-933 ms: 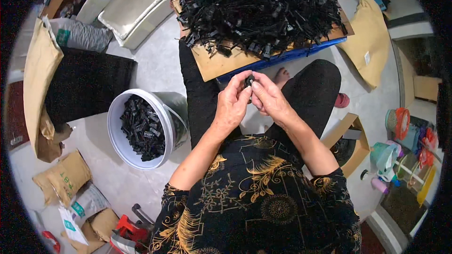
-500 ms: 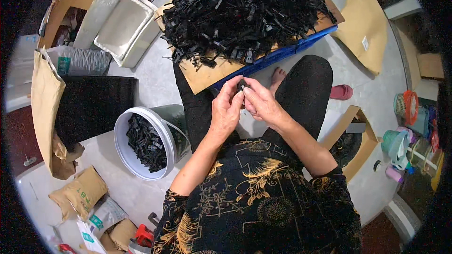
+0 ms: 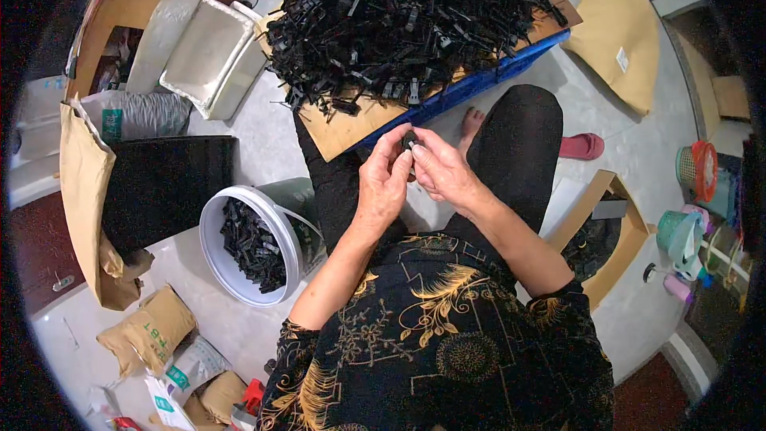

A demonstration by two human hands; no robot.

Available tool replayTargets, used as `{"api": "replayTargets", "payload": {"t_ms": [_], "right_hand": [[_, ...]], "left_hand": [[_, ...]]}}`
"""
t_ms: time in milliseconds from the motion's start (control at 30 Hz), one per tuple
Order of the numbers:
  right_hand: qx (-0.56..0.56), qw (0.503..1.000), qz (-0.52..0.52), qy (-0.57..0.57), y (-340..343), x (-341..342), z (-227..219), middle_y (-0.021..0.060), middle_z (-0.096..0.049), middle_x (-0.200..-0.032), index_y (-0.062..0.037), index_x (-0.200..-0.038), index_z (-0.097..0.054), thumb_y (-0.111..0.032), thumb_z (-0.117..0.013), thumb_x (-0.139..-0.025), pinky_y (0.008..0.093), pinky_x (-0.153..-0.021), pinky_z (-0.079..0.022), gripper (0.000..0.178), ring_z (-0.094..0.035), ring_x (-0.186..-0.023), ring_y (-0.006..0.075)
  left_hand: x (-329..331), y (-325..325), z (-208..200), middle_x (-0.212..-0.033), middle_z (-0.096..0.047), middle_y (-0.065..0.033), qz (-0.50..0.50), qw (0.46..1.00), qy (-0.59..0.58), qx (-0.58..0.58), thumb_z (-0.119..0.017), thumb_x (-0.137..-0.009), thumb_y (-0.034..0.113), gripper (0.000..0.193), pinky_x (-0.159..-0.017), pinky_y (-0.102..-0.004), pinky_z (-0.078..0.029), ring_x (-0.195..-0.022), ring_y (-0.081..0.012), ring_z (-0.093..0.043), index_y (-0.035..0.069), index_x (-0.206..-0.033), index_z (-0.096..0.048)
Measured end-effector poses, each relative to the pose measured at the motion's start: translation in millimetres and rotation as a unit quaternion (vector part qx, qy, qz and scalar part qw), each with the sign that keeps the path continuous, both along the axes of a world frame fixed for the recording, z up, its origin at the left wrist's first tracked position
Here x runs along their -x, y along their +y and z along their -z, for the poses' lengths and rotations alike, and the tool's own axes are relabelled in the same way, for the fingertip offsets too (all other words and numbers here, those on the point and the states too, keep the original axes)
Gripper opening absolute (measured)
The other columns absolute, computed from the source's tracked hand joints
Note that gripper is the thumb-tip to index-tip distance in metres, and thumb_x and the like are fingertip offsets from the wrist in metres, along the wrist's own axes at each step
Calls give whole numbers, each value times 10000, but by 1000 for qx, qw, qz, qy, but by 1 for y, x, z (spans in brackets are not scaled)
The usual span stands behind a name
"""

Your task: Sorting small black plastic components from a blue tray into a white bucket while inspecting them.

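A small black plastic part [image 3: 409, 142] sits between the fingertips of my two hands, over my lap. My left hand [image 3: 385, 176] pinches it from one side with thumb and forefinger. From the other side my right hand [image 3: 441, 166] grips it the same way, its other fingers curled. Most of the part is hidden by the fingers. Just beyond my hands, a big heap of black plastic parts [image 3: 399, 28] covers a board [image 3: 333, 129] resting on a blue crate [image 3: 487, 76].
To my left stands a white bucket [image 3: 209, 231] partly filled with black parts. A cardboard box [image 3: 634, 231] holding dark items is at my right. Foam boxes [image 3: 199, 64] and a black box [image 3: 171, 191] lie at left; a tan sack [image 3: 618, 40] lies far right.
The whole view has shifted slightly. My hands keep nearly the same pose around the small black part, with only a small change in the right fingers.
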State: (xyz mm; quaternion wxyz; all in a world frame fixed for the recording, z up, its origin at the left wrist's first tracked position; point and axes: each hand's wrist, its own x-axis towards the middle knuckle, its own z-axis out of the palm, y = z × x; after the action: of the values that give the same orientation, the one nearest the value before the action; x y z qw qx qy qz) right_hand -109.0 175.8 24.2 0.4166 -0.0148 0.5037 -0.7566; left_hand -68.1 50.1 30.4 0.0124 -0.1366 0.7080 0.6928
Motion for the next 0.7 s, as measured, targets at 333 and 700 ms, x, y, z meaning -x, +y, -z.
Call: {"api": "replayTargets", "payload": {"t_ms": [333,700], "right_hand": [[-24,1000,-13,-10,-14,4,5,-60,-330,-556,-127,-1224,-360,-248,-360,-952,168,-354,-222,298,-262,-401,20],[-214,912,-203,286,-17,45,-8,132,-635,-903,-44,-1120,-476,-231,-503,-868,337,-717,-485,315,-625,-797,262]], "left_hand": [[2,-7,7,-947,-616,-163,-12,956,106,273,-505,-805,-17,311,-707,-302,-489,-813,-239,-630,18,-1113,-532],[-12,-34,20,-879,-571,-81,-35,999,-23,-34,-481,-869,42,359,-691,-269,-494,-767,-149,-596,55,-1223,-421]]}}
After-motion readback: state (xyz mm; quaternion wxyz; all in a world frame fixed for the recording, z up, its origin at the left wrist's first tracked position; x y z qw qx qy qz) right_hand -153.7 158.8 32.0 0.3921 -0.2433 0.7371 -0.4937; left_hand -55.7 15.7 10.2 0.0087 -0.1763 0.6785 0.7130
